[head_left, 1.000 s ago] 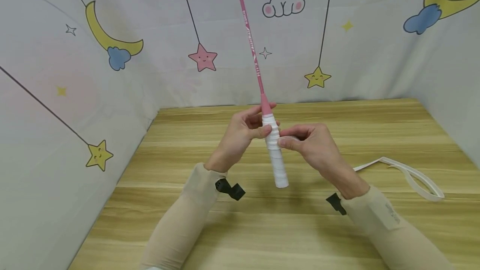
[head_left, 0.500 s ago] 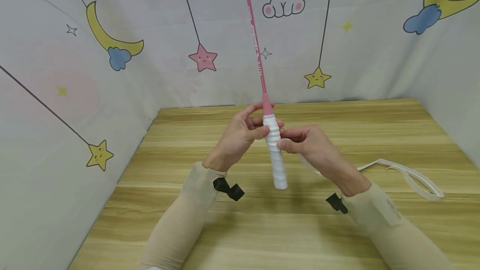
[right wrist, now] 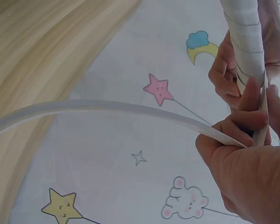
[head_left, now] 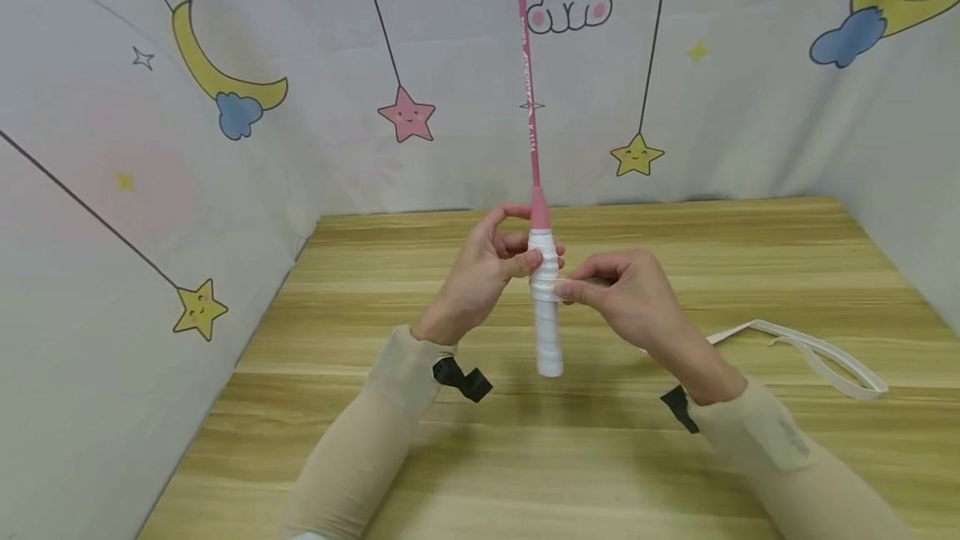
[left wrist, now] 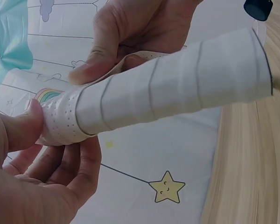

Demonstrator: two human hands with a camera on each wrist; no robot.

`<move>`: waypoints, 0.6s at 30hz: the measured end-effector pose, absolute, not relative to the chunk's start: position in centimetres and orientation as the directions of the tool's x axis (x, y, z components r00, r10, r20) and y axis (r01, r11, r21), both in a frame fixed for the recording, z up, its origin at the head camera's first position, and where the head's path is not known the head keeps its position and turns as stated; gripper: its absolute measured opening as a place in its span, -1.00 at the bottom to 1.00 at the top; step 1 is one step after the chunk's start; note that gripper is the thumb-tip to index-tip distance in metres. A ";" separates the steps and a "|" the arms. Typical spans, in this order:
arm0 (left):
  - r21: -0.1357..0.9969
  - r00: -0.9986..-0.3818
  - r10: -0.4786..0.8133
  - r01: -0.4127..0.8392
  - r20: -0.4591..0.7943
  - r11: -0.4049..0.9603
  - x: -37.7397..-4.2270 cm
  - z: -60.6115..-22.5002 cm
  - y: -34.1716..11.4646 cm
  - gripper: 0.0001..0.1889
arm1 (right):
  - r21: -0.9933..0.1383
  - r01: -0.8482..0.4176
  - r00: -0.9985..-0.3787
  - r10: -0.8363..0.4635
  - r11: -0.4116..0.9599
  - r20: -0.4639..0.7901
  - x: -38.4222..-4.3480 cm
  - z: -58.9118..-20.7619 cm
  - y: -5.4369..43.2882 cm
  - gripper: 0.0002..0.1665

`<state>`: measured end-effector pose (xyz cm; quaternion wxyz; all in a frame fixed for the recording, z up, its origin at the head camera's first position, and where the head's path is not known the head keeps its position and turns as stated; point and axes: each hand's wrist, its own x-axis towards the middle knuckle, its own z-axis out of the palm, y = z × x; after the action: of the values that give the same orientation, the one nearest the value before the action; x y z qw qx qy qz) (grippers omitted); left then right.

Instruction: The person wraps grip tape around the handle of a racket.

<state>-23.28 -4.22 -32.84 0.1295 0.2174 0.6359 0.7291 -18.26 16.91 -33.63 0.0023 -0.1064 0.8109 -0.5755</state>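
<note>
A pink badminton racket (head_left: 528,90) stands nearly upright over the table, its head cut off by the top of the head view. My left hand (head_left: 480,273) grips the upper part of its white handle (head_left: 549,332), thumb in front and fingers behind. Beside it my right hand (head_left: 630,294) pinches a strip of white perforated grip tape (left wrist: 60,116) against the handle's right side. The tape covers the handle's upper part in overlapping turns; below, smooth white wrapping shows in the left wrist view. From my right hand the loose tape (right wrist: 107,106) trails away in an arc.
The tape's free end lies looped on the wooden table (head_left: 585,473) at the right. Behind the table hangs a white cloth (head_left: 465,165) printed with stars, moons and a bear. Black wrist cameras sit on both sleeves.
The racket has swung upright, its head moving right and its handle's butt end left. My right hand stays at the handle with the tape, which now shows as a short stretch between fingertips and handle.
</note>
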 end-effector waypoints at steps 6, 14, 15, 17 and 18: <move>0.983 -0.878 0.449 0.108 0.165 -0.150 -23.3 -33.0 -4.1 -0.57 | -0.940 -0.159 -0.978 -0.178 0.302 0.108 -18.2 -33.5 17.4 -0.77; 0.982 -0.883 0.430 0.167 0.190 -0.092 -23.0 -33.2 -4.0 -0.57 | -0.936 -0.182 -0.967 -0.227 0.301 0.115 -18.4 -33.3 17.8 -0.80; 0.982 -0.882 0.431 0.161 0.189 -0.100 -22.9 -33.1 -4.1 -0.57 | -0.937 -0.184 -0.965 -0.234 0.298 0.115 -18.4 -33.4 17.9 -0.80; 0.982 -0.880 0.438 0.140 0.183 -0.129 -22.8 -33.2 -4.2 -0.57 | -0.937 -0.187 -0.963 -0.245 0.294 0.115 -18.6 -33.4 17.9 -0.81; 0.981 -0.878 0.443 0.126 0.179 -0.146 -22.8 -33.2 -4.2 -0.58 | -0.938 -0.188 -0.961 -0.253 0.290 0.114 -18.7 -33.5 18.0 -0.82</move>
<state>-22.78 -4.24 -33.16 0.1096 0.2210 0.6442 0.7240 -18.69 17.95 -33.46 0.0280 -0.1371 0.8028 -0.5796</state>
